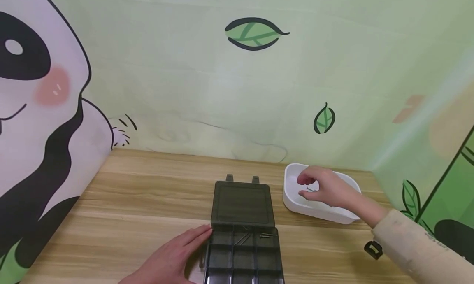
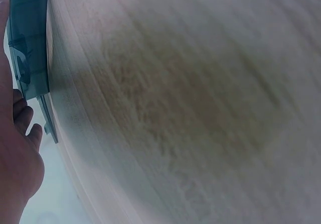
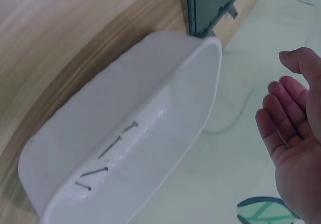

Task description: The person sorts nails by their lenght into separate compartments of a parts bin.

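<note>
A dark, see-through compartment box (image 1: 255, 259) lies with its lid (image 1: 242, 203) folded back on the table. Thin screws (image 1: 242, 238) sit in its back compartments. My left hand (image 1: 168, 255) rests at the box's left side, its fingertips touching the edge near the hinge. Over a white tray (image 1: 296, 208) at the right hovers my right hand (image 1: 327, 187), thumb and fingers apart and nothing visible between them. Several screws (image 3: 95, 172) lie on the tray's floor in the right wrist view.
A small black object (image 1: 373, 250) is beside the right sleeve (image 1: 411, 243). Behind the wood-grain table (image 1: 159, 185) stands a light green backdrop (image 1: 166, 70) with printed leaves and a panda. The tray stands close to that backdrop.
</note>
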`<state>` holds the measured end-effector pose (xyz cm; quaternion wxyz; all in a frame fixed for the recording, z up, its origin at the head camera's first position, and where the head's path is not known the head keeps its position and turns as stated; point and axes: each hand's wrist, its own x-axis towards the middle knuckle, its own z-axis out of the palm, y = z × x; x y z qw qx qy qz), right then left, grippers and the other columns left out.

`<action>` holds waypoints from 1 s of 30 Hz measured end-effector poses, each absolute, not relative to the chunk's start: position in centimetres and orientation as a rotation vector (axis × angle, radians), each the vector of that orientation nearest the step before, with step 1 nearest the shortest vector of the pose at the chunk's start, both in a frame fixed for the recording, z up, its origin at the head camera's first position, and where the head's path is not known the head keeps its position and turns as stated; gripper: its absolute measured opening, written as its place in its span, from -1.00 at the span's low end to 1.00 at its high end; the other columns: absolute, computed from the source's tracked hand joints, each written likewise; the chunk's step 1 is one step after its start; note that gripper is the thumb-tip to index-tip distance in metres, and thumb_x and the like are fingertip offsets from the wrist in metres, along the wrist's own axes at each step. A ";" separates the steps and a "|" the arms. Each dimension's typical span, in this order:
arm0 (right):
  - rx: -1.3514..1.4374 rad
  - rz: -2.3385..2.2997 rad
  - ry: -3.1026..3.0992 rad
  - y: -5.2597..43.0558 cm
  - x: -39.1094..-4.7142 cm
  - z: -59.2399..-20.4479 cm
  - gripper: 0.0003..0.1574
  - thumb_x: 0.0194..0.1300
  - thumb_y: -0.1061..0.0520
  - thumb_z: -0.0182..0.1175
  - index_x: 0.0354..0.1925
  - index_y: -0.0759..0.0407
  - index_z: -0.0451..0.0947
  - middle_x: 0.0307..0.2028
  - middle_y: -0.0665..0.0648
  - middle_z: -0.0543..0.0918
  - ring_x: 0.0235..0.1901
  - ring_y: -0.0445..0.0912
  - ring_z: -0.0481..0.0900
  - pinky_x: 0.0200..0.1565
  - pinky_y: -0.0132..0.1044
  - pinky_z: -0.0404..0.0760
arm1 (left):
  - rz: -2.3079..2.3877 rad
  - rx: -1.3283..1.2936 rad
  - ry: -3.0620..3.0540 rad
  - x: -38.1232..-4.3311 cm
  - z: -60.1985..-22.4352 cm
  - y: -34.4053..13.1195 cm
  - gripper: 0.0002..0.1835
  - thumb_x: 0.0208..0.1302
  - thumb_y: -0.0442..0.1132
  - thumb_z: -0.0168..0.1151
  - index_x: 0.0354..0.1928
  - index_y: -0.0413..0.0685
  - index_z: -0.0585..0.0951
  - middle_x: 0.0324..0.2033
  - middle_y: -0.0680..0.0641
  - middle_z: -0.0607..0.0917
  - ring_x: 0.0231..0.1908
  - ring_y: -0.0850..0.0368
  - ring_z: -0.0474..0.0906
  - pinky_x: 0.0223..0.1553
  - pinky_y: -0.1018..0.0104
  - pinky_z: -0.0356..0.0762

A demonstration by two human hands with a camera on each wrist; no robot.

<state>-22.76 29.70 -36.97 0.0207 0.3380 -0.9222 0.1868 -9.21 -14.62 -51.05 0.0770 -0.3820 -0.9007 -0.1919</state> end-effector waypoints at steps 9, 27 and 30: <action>0.987 0.512 -2.894 31.8 -24.0 -37.3 -0.68 0.23 0.20 0.57 -0.07 0.17 0.72 -0.17 0.00 0.75 -0.14 -0.05 0.69 -0.02 -0.01 0.77 | -0.608 -1.118 -2.742 -9.1 -51.0 -14.5 0.37 -0.02 0.75 0.26 0.60 -0.16 0.36 0.57 -0.10 0.40 0.43 -0.03 0.48 0.30 0.01 0.62; 0.934 0.462 -2.977 34.0 -26.5 -38.6 -0.61 0.26 0.19 0.55 0.01 0.30 0.71 -0.13 0.13 0.74 -0.07 0.11 0.70 0.06 0.13 0.73 | -0.589 -1.130 -2.728 -9.2 -50.9 -14.5 0.36 0.01 0.74 0.25 0.60 -0.16 0.35 0.56 -0.10 0.40 0.40 -0.01 0.50 0.27 0.02 0.65; 0.931 0.462 -2.992 34.3 -26.8 -39.2 -0.60 0.27 0.18 0.54 0.01 0.33 0.71 -0.14 0.15 0.74 -0.07 0.14 0.70 0.06 0.14 0.73 | -0.568 -1.157 -2.683 -9.2 -51.1 -14.6 0.35 0.02 0.73 0.26 0.59 -0.19 0.36 0.55 -0.13 0.41 0.39 -0.03 0.51 0.24 0.02 0.67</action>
